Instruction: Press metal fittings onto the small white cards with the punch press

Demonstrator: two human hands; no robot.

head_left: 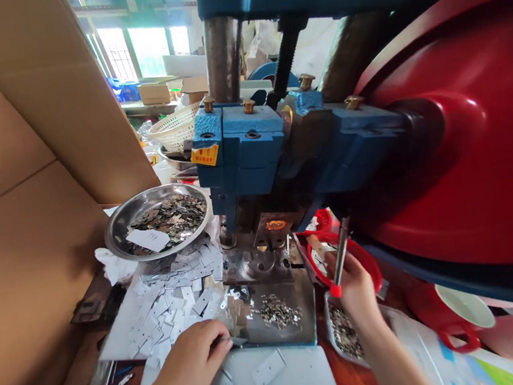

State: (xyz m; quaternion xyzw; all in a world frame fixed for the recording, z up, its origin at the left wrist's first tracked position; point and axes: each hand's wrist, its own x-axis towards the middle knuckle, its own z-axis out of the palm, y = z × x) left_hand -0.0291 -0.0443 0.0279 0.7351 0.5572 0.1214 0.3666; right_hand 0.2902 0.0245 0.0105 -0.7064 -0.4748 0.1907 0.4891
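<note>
My left hand (196, 360) rests on the grey work surface among several small white rectangular tags (168, 307). Its fingers are pinched on a thin metal tool (237, 341) that points at the press bed (275, 314). My right hand (355, 289) is closed round the red-tipped metal lever (340, 257) hanging under the blue punch press (251, 150). A small heap of tiny metal bits (278, 312) lies on the bed in front of the die.
A steel bowl (121, 223) of dark metal pieces with a paper slip stands at the left. A red basin (371, 266), a tray of small parts (344, 331) and a red-and-white mug (459, 311) are at the right. Cardboard sheets (28, 181) wall the left; the red flywheel guard (476, 130) fills the right.
</note>
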